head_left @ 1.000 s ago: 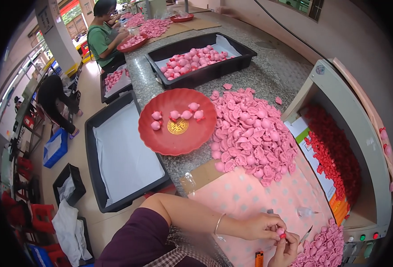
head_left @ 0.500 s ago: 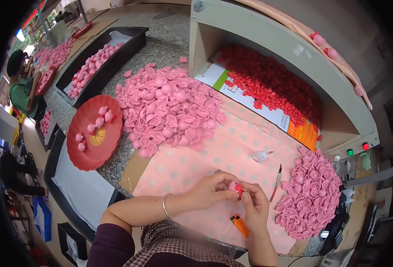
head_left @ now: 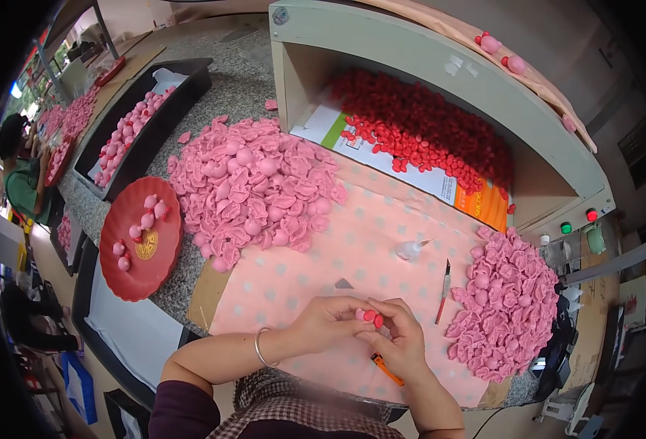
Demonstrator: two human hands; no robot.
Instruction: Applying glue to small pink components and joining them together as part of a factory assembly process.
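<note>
Nearest the body, over the pink dotted cloth (head_left: 381, 241) that covers the tabletop, the left hand (head_left: 328, 322) and the right hand (head_left: 402, 342) meet, and the fingers of both pinch one small red-and-pink piece (head_left: 371, 317) between their tips, thumbs and forefingers pressed together on it from either side. The piece looks light and rubbery-soft (a judgement from its rounded, slightly squashed shape), so it likely gives under pressure and is best taken by its edges with fingertips alone; a firm squeeze might deform it, and being so small it could slip out easily. An orange tool (head_left: 386, 369) lies on the cloth just beneath the right hand. Farther out on the cloth, to the right of the hands, a thin red-handled pick (head_left: 443, 290) lies near a heap of pink pieces (head_left: 505, 304); a small clear bottle (head_left: 410, 249) lies beyond it. To the cloth's left edge sits a round red plate (head_left: 141, 238) carrying a few pink pieces, and a larger pink pile (head_left: 253, 183) spreads at the cloth's far left corner. Beyond the cloth, an open grey cabinet (head_left: 440, 66) holds a mass of red pieces (head_left: 425, 132), and a black tray (head_left: 147, 117) of pink pieces stands farther left.
</note>
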